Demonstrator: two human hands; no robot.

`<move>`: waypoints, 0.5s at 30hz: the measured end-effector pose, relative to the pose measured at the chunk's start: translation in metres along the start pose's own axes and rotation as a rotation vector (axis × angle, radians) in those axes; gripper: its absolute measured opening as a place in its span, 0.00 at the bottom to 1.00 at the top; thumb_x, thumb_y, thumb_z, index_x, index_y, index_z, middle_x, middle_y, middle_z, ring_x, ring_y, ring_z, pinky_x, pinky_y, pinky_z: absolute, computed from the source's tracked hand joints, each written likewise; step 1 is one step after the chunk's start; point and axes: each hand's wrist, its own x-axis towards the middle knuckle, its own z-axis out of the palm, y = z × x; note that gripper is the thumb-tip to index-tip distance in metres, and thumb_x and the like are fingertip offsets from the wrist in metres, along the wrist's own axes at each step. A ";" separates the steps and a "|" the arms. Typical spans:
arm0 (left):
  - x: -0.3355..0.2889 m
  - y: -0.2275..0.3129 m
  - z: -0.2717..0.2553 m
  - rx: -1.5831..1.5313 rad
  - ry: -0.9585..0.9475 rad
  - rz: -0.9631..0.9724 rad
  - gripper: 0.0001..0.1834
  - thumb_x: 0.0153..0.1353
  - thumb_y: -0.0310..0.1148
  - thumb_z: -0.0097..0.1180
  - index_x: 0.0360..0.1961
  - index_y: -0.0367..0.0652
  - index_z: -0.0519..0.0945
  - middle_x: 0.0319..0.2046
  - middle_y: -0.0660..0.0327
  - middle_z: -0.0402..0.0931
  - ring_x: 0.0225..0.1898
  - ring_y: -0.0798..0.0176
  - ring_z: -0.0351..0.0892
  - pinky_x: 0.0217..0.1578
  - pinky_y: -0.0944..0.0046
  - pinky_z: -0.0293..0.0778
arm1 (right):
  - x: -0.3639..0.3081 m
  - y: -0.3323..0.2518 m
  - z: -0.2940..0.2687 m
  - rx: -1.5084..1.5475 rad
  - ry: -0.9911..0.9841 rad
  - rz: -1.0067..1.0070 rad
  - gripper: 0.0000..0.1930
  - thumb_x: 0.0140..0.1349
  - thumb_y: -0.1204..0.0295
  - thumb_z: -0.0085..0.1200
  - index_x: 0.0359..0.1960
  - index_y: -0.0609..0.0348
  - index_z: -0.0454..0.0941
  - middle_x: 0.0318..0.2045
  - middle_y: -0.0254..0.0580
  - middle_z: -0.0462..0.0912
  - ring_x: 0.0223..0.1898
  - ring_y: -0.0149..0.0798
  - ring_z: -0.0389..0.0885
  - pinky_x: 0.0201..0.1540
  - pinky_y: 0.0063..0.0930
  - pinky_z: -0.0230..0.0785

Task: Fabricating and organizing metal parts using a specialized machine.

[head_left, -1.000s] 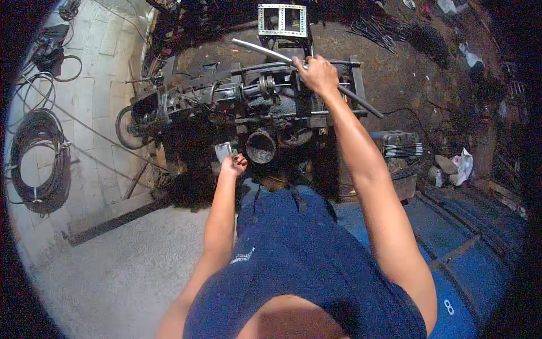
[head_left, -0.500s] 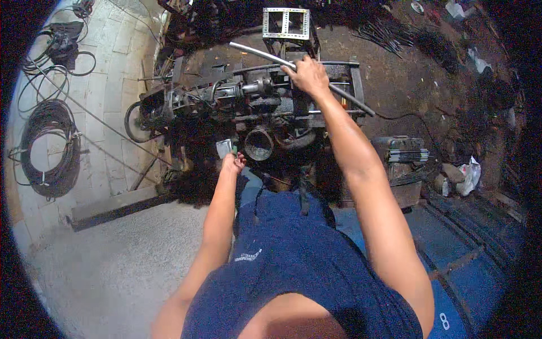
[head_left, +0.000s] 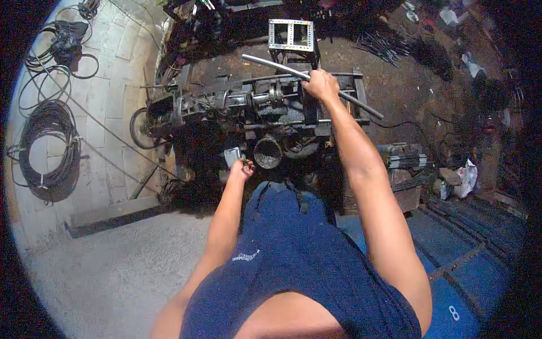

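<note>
My right hand (head_left: 322, 85) is closed around a long straight grey metal rod (head_left: 275, 65). The rod slants over the far side of a dark, greasy machine (head_left: 226, 105), its left end higher in view than its right. My left hand (head_left: 242, 169) is low in front of the machine, fingers curled. Against its thumb side is a small pale box-like piece (head_left: 232, 154); whether I grip it or only touch it is unclear. Just right of that hand is a round, dirty, bucket-like opening (head_left: 267, 152). Shiny cylindrical parts (head_left: 237, 99) lie along the machine's top.
Beyond the machine stands a white perforated frame (head_left: 291, 35). Thin rods (head_left: 407, 161) rest on a box at the right. A coiled cable (head_left: 48, 147) lies on the pale tiles at left, near a long beam (head_left: 113, 216). Dark rods (head_left: 384, 46) are heaped at far right.
The whole view has shifted, so everything sits lower and further right. Both hands keep about the same places by the machine. A gap now shows between the cylindrical parts on its top.
</note>
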 end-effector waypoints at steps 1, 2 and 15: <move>0.003 0.002 -0.001 -0.003 0.024 -0.022 0.08 0.64 0.34 0.39 0.27 0.46 0.64 0.21 0.62 0.65 0.20 0.63 0.66 0.23 0.61 0.67 | 0.000 0.004 0.000 0.021 0.000 0.026 0.19 0.51 0.55 0.56 0.36 0.58 0.80 0.39 0.52 0.79 0.43 0.52 0.78 0.47 0.43 0.69; 0.006 0.003 -0.004 -0.006 0.014 -0.018 0.08 0.64 0.34 0.39 0.27 0.46 0.64 0.21 0.62 0.65 0.20 0.63 0.66 0.23 0.61 0.67 | 0.000 0.005 -0.002 0.043 -0.003 0.050 0.19 0.50 0.56 0.56 0.35 0.58 0.80 0.39 0.53 0.80 0.43 0.52 0.78 0.47 0.43 0.70; -0.024 0.000 0.028 -0.096 0.092 0.018 0.07 0.62 0.32 0.37 0.27 0.43 0.61 0.19 0.61 0.61 0.19 0.62 0.64 0.23 0.61 0.65 | -0.002 0.012 0.000 -0.024 0.085 0.008 0.18 0.49 0.58 0.56 0.33 0.60 0.81 0.38 0.54 0.79 0.41 0.52 0.79 0.45 0.42 0.71</move>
